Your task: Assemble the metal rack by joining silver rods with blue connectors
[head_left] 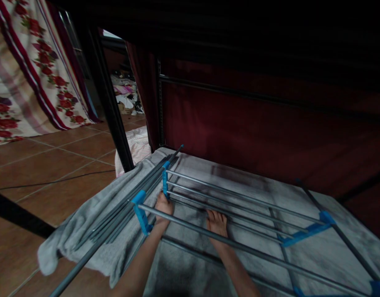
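A partly assembled rack of grey metal tubes [254, 251] with blue plastic connectors lies on a grey blanket. My left hand [164, 205] is closed around the lower end of the rear left blue connector [165, 178], where the tubes meet it; its fingertips are partly hidden. To the right, my right hand [217, 222] reaches under the front tube, its fingers curled over the lowest rear tube. The front left blue connector [141, 211] stands beside my left forearm. At the right end, another blue connector [307, 232] joins the tubes at a slant.
Several loose grey tubes [128, 206] lie bundled on the blanket [84, 214] at left. A black bed frame post [111, 99] rises beside the bed, with a dark beam overhead. A maroon curtain [254, 128] hangs behind. Past the bed are tiled floor [60, 159] and a floral cloth [44, 70].
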Demonstrator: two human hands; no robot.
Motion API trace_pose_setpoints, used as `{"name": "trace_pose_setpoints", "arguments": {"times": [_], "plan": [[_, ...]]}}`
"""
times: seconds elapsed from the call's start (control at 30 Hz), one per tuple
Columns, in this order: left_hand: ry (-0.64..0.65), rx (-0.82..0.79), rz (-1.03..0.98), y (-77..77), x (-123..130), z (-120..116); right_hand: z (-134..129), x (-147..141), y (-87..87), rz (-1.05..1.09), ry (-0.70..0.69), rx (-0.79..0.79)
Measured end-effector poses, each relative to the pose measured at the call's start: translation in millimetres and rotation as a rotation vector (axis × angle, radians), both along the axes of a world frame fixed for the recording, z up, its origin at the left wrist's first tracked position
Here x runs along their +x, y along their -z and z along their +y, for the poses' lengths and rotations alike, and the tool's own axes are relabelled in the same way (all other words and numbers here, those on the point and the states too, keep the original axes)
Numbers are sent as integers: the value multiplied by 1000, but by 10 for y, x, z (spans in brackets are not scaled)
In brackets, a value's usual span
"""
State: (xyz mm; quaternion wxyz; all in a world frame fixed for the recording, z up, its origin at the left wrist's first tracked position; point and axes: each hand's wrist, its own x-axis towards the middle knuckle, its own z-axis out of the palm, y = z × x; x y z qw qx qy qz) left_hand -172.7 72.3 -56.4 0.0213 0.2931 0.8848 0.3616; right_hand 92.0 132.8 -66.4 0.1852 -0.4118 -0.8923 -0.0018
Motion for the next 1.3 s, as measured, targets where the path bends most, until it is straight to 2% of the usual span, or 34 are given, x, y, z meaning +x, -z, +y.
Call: {"name": "trace_pose_setpoints", "arguments": {"times": [0.2,0.43,0.7,1.3], "plan": [[9,-52,19,58,-40,-88,78,-153,47,10,-11,-13],[28,-101,10,68,-84,-90,127,-162,102,-7,-3,-24],[26,-139,30,85,-77,-72,142,-144,51,20,-2,-112],[37,-147,38,91,-79,-76,141,-107,-17,16,-111,-126]]}}
